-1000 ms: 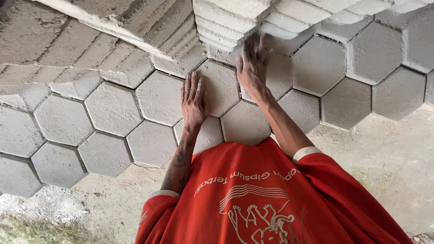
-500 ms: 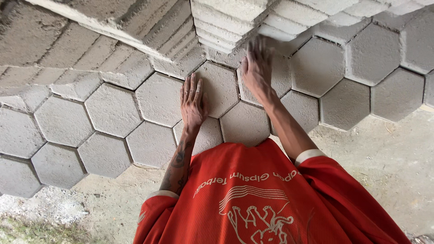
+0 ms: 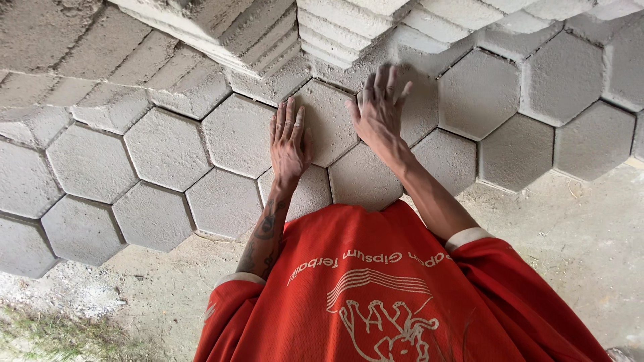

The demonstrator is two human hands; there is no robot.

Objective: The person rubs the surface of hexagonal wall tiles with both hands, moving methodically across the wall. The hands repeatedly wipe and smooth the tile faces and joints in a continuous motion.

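Nearest to us hangs our red shirt [image 3: 376, 288], and beyond its hem runs a strip of bare sand bed [image 3: 577, 228] where no pavers lie yet. Past that edge the field of grey hexagonal pavers [image 3: 168, 147] is already laid, row on row, fitted close with thin joints between them. Our left hand [image 3: 290, 137] lies flat on one hexagonal paver [image 3: 330, 121], fingers straight and close together, gripping nothing. Our right hand [image 3: 379, 107] rests palm down on the far right corner of that same block, fingers slightly spread, and it holds nothing either. The block sits level with its neighbours, touching them on all sides we can see. Farther off stand stacks of spare pavers [image 3: 335, 27], so we judge that a good part of the paving is done while the bare strip near us is left to fill
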